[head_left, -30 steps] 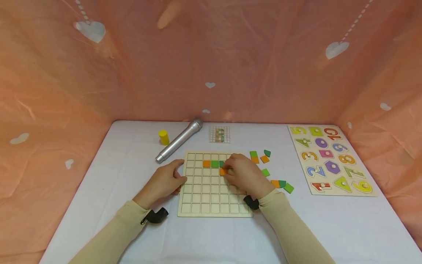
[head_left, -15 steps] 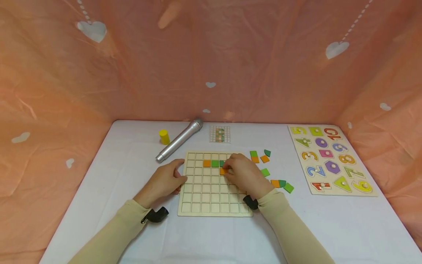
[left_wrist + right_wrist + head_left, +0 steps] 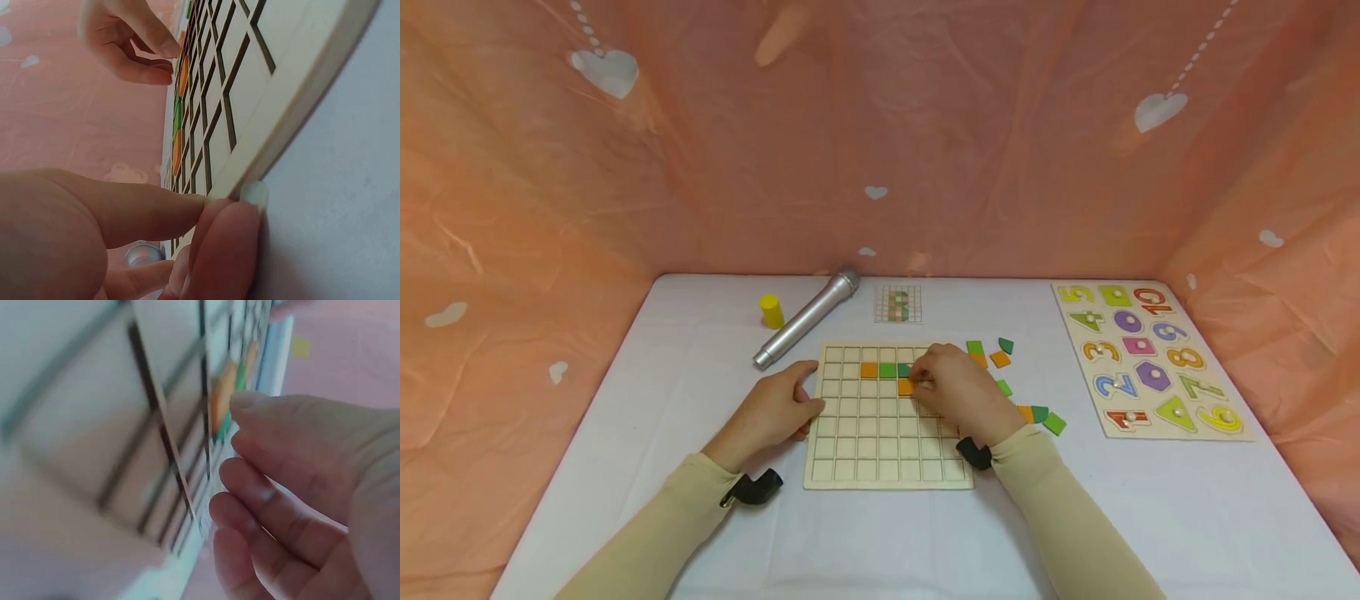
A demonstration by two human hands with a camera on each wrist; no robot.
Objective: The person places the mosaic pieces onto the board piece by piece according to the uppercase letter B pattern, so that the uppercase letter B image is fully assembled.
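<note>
A pale wooden grid board [image 3: 856, 427] lies flat on the table. My left hand [image 3: 772, 407] grips its left edge; in the left wrist view the thumb is on top and a fingertip is at the rim. Near the board's top sit an orange square tile [image 3: 868, 370], a green square tile [image 3: 887, 370] and a dark green tile [image 3: 904, 369], partly hidden by fingers. Below the dark green one is another orange tile [image 3: 906, 387]. My right hand [image 3: 961, 392] has its bent thumb and index tips at these two tiles, with nothing visibly pinched between them.
Several loose orange and green tiles [image 3: 1055, 423] lie right of the board. Behind it are a pattern card [image 3: 898, 305], a silver microphone [image 3: 805, 321] and a yellow cylinder [image 3: 772, 312]. A number-and-shape puzzle board [image 3: 1152, 360] lies at the right.
The right fingers have shifted slightly up and right, so more of the lower orange tile shows. My left hand keeps its grip on the board. The head view has moved slightly.
</note>
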